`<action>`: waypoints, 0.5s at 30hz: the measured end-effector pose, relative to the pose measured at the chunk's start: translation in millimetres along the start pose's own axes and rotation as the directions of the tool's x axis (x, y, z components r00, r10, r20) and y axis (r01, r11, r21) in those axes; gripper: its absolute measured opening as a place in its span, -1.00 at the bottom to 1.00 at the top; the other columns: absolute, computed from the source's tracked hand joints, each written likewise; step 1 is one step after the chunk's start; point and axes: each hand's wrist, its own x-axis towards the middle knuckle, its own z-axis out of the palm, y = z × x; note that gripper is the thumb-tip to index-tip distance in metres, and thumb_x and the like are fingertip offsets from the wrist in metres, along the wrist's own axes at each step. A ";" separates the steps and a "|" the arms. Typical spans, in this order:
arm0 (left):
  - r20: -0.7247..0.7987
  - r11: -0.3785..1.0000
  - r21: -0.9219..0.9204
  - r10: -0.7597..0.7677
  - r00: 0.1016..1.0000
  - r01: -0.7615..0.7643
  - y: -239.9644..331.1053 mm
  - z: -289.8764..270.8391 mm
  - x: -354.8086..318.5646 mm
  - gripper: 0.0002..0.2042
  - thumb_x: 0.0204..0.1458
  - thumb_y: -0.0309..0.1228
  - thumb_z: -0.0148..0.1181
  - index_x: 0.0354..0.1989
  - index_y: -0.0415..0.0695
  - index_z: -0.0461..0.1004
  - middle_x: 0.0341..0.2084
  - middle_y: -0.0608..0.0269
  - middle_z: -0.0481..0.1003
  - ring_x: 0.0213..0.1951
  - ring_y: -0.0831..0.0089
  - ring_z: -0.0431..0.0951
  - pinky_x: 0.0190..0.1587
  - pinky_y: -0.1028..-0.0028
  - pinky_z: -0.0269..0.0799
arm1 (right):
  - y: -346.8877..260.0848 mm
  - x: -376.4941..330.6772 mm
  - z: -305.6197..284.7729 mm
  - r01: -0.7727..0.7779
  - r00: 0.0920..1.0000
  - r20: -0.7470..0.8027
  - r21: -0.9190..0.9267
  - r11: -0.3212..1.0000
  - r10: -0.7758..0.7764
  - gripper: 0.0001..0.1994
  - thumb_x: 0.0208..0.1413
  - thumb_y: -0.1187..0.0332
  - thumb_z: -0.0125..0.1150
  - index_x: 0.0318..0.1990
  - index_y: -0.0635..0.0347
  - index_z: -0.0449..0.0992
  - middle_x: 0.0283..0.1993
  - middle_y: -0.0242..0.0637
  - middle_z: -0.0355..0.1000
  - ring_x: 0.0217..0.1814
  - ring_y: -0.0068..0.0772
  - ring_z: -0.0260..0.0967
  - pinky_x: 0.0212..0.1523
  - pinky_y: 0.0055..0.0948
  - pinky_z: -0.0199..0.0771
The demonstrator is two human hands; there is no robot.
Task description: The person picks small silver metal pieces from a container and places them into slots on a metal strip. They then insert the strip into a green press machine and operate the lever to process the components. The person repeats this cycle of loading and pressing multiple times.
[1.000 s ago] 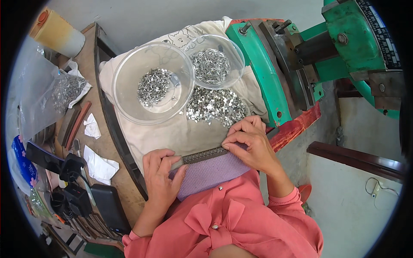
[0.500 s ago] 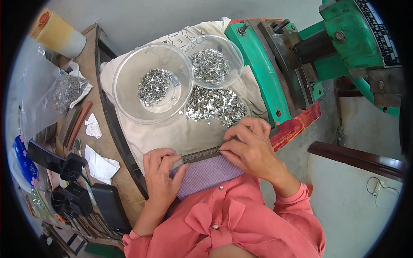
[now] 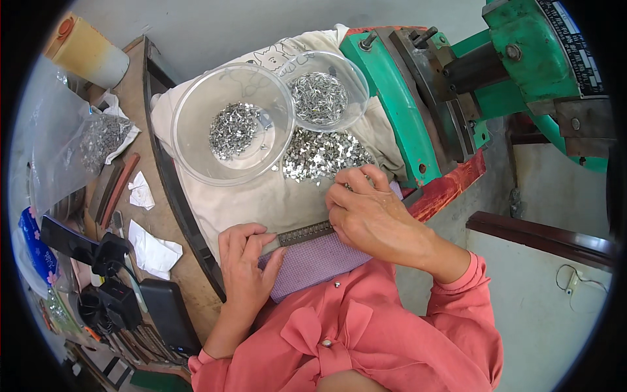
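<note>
A narrow dark metal bar with a row of small slots (image 3: 305, 232) lies across a purple woven cloth (image 3: 313, 262) at my lap. My left hand (image 3: 247, 261) grips its left end, thumb on the near side and fingers on the far side. Over the right end is my right hand (image 3: 369, 212), back turned up and fingers curled together; what they pinch is hidden. Just beyond that hand a heap of small shiny metal pieces (image 3: 323, 157) lies on a beige cloth (image 3: 225, 202).
Two clear plastic tubs, a large one (image 3: 179, 140) and a smaller one (image 3: 361, 98), hold small metal parts. A green press (image 3: 398, 111) stands at the right. The left bench carries a black phone-like object (image 3: 168, 313), crumpled paper (image 3: 153, 251) and a plastic bag of parts (image 3: 104, 137).
My right hand has turned its back upward and shifted slightly left, covering more of the bar's right end. My left hand keeps its grip in nearly the same place.
</note>
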 end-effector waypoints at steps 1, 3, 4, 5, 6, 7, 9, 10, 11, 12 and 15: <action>0.001 1.000 0.001 -0.002 1.000 0.002 0.3 -0.2 0.0 -0.68 -0.25 -0.53 0.48 -0.25 -0.20 0.57 -0.15 0.13 0.49 -0.05 0.12 0.40 0.01 0.23 0.32 | 1.8 0.9 -0.2 0.006 1.000 0.006 0.033 0.999 -0.006 -0.89 -0.14 0.41 0.19 -0.49 0.22 0.60 -0.27 -0.36 0.36 0.04 -0.28 0.25 0.19 -0.25 0.14; 0.003 1.000 0.002 -0.006 1.000 0.006 1.1 -0.3 0.1 -0.68 -0.25 -0.53 0.47 -0.25 -0.20 0.57 -0.15 0.13 0.49 -0.05 0.11 0.40 0.00 0.23 0.32 | 5.6 1.8 -0.8 0.017 1.000 0.017 0.100 0.995 -0.019 -0.91 -0.15 0.42 0.21 -0.49 0.21 0.60 -0.28 -0.37 0.36 0.04 -0.28 0.26 0.20 -0.24 0.13; 0.003 1.000 0.000 -0.003 1.000 0.003 1.1 -0.7 0.0 -0.68 -0.25 -0.54 0.47 -0.25 -0.20 0.57 -0.15 0.13 0.49 -0.05 0.11 0.40 0.00 0.23 0.32 | 7.5 1.5 -0.1 0.011 1.000 0.004 0.118 0.993 -0.012 -0.93 -0.17 0.42 0.23 -0.50 0.19 0.60 -0.27 -0.39 0.38 0.06 -0.28 0.27 0.20 -0.22 0.12; 0.002 1.000 -0.003 0.000 1.000 0.000 1.0 -1.1 -0.3 -0.68 -0.25 -0.54 0.47 -0.25 -0.20 0.57 -0.15 0.13 0.49 -0.05 0.11 0.40 0.00 0.23 0.33 | 9.6 0.5 1.1 0.006 1.000 -0.008 0.136 0.991 -0.005 -0.94 -0.18 0.43 0.26 -0.50 0.16 0.59 -0.26 -0.41 0.39 0.08 -0.28 0.28 0.20 -0.20 0.10; 0.002 1.000 -0.005 0.003 1.000 -0.003 0.9 -1.3 -0.5 -0.68 -0.25 -0.54 0.47 -0.25 -0.20 0.57 -0.15 0.13 0.49 -0.05 0.11 0.40 0.00 0.23 0.33 | 11.7 -0.4 1.0 0.000 1.000 -0.020 0.154 0.988 0.003 -0.95 -0.20 0.43 0.29 -0.50 0.14 0.59 -0.25 -0.43 0.40 0.09 -0.29 0.28 0.20 -0.18 0.09; 0.001 1.000 -0.007 0.004 1.000 -0.004 0.7 -1.0 -0.5 -0.68 -0.25 -0.54 0.47 -0.25 -0.20 0.57 -0.15 0.12 0.49 -0.05 0.11 0.40 0.00 0.23 0.33 | 13.6 -0.9 -2.5 -0.016 0.999 -0.043 0.166 0.986 0.023 -0.95 -0.21 0.43 0.31 -0.51 0.13 0.58 -0.24 -0.45 0.42 0.11 -0.28 0.29 0.20 -0.15 0.08; -0.002 1.000 -0.005 0.001 1.000 -0.001 -0.7 0.1 -1.2 -0.68 -0.25 -0.54 0.47 -0.25 -0.21 0.57 -0.15 0.12 0.49 -0.04 0.11 0.40 0.00 0.22 0.33 | 17.8 0.4 -13.1 -0.040 0.994 -0.092 0.195 0.980 0.058 -0.93 -0.23 0.43 0.35 -0.52 0.09 0.57 -0.21 -0.48 0.45 0.15 -0.27 0.29 0.20 -0.11 0.05; -0.005 1.000 -0.002 0.002 1.000 -0.002 -0.8 0.1 -1.0 -0.68 -0.25 -0.54 0.47 -0.25 -0.21 0.57 -0.15 0.12 0.49 -0.04 0.11 0.40 0.00 0.23 0.33 | 20.7 2.2 -19.6 -0.089 0.990 -0.097 0.174 0.981 0.107 -0.91 -0.23 0.42 0.38 -0.51 0.07 0.56 -0.19 -0.51 0.46 0.17 -0.26 0.29 0.20 -0.09 0.04; -0.008 1.000 0.002 0.004 1.000 -0.004 -0.8 0.1 -1.3 -0.68 -0.25 -0.54 0.47 -0.25 -0.20 0.57 -0.15 0.12 0.49 -0.04 0.11 0.40 0.00 0.23 0.33 | 24.2 7.2 -23.9 -0.095 0.978 -0.175 0.096 0.991 0.111 -0.91 -0.23 0.42 0.38 -0.51 0.07 0.57 -0.19 -0.50 0.46 0.17 -0.26 0.29 0.20 -0.09 0.04; -0.012 1.000 0.005 0.006 1.000 -0.006 -0.7 0.1 -1.8 -0.68 -0.24 -0.54 0.47 -0.25 -0.20 0.57 -0.15 0.12 0.49 -0.04 0.11 0.40 0.00 0.23 0.33 | 28.8 14.2 -27.4 -0.107 0.962 -0.252 0.019 0.994 0.108 -0.91 -0.23 0.42 0.38 -0.51 0.08 0.57 -0.20 -0.50 0.46 0.16 -0.25 0.30 0.19 -0.09 0.04; -0.013 1.000 0.017 0.004 1.000 -0.004 0.4 0.4 -0.7 -0.68 -0.24 -0.54 0.47 -0.24 -0.20 0.57 -0.15 0.12 0.49 -0.05 0.11 0.40 0.00 0.24 0.33 | 47.1 39.9 -34.6 -0.163 0.892 -0.443 -0.133 0.978 0.088 -0.93 -0.19 0.41 0.37 -0.49 0.10 0.59 -0.21 -0.47 0.47 0.14 -0.22 0.31 0.20 -0.08 0.07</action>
